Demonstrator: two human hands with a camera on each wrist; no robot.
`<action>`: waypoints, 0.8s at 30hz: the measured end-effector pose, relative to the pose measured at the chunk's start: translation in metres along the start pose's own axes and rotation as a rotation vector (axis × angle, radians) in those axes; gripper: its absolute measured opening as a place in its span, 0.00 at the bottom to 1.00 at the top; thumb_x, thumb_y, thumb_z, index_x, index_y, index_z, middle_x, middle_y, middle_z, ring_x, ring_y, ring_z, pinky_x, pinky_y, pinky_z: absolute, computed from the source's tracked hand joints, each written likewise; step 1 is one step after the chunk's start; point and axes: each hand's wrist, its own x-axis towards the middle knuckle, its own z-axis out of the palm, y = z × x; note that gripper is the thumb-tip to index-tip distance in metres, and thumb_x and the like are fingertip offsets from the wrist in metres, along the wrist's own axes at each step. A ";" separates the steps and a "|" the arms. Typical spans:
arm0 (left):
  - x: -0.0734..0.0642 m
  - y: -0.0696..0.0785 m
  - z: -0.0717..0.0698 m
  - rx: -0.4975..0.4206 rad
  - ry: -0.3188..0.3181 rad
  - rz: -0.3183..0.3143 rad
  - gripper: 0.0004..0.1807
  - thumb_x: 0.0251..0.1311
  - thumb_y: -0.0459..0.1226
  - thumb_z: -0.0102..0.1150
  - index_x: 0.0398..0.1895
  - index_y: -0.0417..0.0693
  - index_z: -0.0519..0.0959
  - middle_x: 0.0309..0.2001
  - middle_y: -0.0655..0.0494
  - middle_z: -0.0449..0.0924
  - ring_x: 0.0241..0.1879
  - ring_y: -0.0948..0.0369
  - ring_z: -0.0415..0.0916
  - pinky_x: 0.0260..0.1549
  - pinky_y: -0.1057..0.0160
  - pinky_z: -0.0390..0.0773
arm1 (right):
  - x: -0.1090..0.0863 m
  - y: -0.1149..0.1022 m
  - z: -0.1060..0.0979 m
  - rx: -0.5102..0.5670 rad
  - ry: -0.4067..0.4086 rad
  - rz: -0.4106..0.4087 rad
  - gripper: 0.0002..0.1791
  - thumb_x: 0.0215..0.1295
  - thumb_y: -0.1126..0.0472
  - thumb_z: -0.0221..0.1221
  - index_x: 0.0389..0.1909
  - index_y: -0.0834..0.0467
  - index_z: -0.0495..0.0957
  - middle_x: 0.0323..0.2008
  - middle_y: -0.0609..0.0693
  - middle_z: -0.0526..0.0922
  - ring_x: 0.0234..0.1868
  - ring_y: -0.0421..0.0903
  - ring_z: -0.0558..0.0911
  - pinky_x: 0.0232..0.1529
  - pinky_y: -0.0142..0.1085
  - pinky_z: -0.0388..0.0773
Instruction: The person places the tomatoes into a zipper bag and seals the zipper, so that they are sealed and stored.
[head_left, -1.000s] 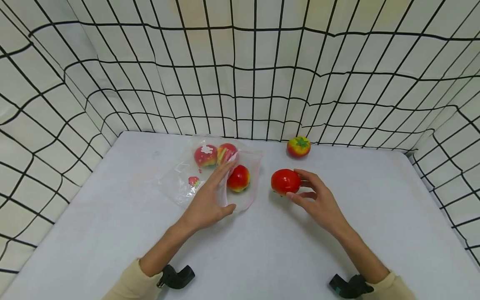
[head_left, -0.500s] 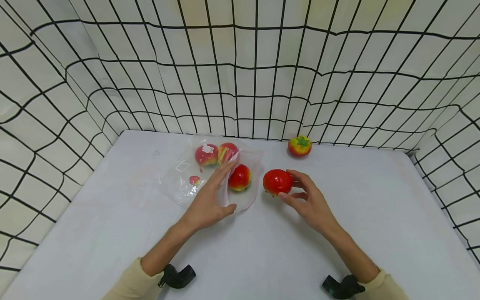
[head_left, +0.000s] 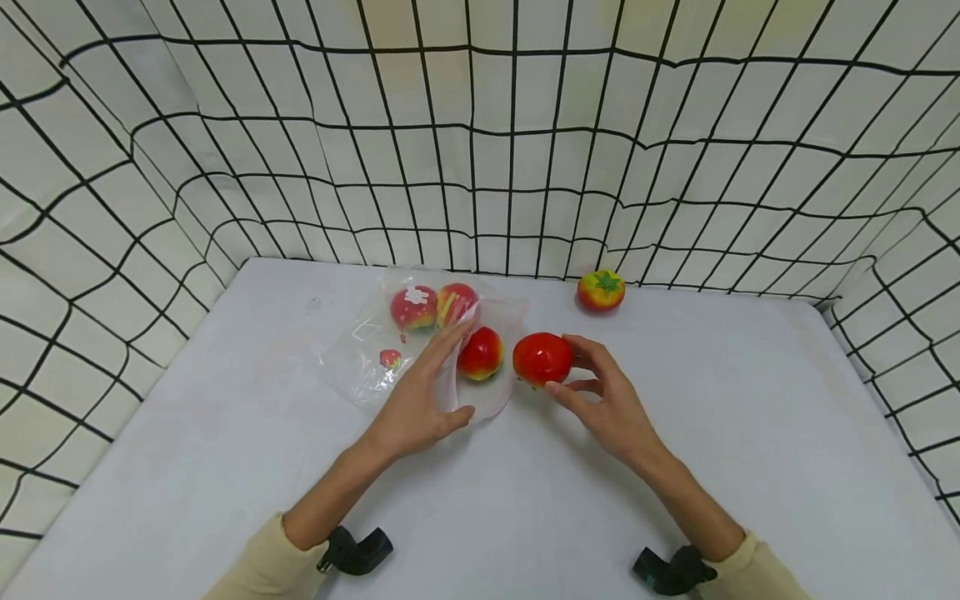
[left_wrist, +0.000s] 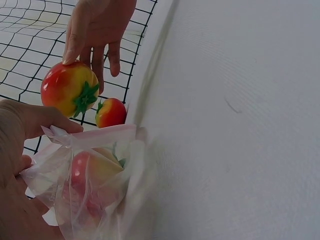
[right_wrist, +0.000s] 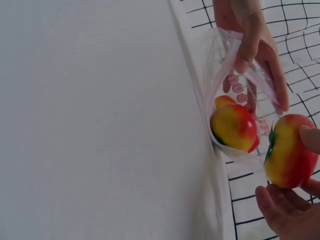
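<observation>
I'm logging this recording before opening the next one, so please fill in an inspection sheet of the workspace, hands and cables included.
Surface: white tabletop, faint mark near its far left corner.
Job's things: clear plastic bag with pink rim and prints, three round red-and-yellow tomatoes inside; a glossy red-and-yellow tomato in hand; a green-topped red-and-yellow tomato at the far edge.
Clutter: nothing seen.
Hands: left hand spread at the bag's mouth; right hand grips its tomato beside that mouth.
Cables: nothing seen.
Surroundings: black grid over pale backing, left, back and right.
</observation>
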 end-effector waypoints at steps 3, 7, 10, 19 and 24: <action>0.000 0.000 0.000 0.003 0.002 -0.003 0.62 0.47 0.34 0.80 0.84 0.68 0.53 0.84 0.56 0.54 0.83 0.50 0.52 0.58 0.41 0.84 | 0.001 -0.002 0.004 0.004 -0.011 -0.007 0.41 0.66 0.58 0.70 0.77 0.52 0.63 0.72 0.51 0.73 0.69 0.52 0.77 0.56 0.28 0.83; 0.000 0.000 0.000 0.006 0.007 -0.005 0.62 0.46 0.34 0.80 0.83 0.68 0.54 0.84 0.56 0.54 0.83 0.50 0.52 0.57 0.41 0.85 | 0.002 -0.005 0.009 -0.003 -0.017 -0.009 0.41 0.65 0.58 0.70 0.77 0.53 0.63 0.72 0.52 0.73 0.69 0.53 0.77 0.56 0.30 0.84; 0.000 0.001 0.000 0.007 0.010 0.002 0.63 0.45 0.34 0.80 0.84 0.68 0.54 0.84 0.56 0.54 0.83 0.49 0.52 0.58 0.41 0.84 | 0.003 -0.006 0.013 -0.004 -0.017 -0.005 0.41 0.66 0.57 0.70 0.77 0.54 0.63 0.72 0.52 0.73 0.68 0.53 0.78 0.57 0.32 0.85; -0.001 0.000 0.000 0.003 0.016 0.018 0.63 0.44 0.33 0.80 0.84 0.66 0.54 0.84 0.55 0.55 0.83 0.49 0.53 0.59 0.41 0.83 | 0.004 -0.009 0.027 0.010 -0.047 -0.014 0.41 0.65 0.59 0.71 0.76 0.53 0.64 0.71 0.51 0.74 0.68 0.52 0.78 0.59 0.45 0.86; -0.001 -0.001 0.000 0.002 0.018 0.045 0.64 0.44 0.33 0.81 0.84 0.67 0.53 0.84 0.58 0.53 0.84 0.51 0.51 0.60 0.43 0.83 | 0.003 -0.011 0.032 0.004 -0.067 -0.031 0.42 0.63 0.61 0.72 0.76 0.54 0.65 0.70 0.52 0.76 0.66 0.52 0.79 0.58 0.47 0.87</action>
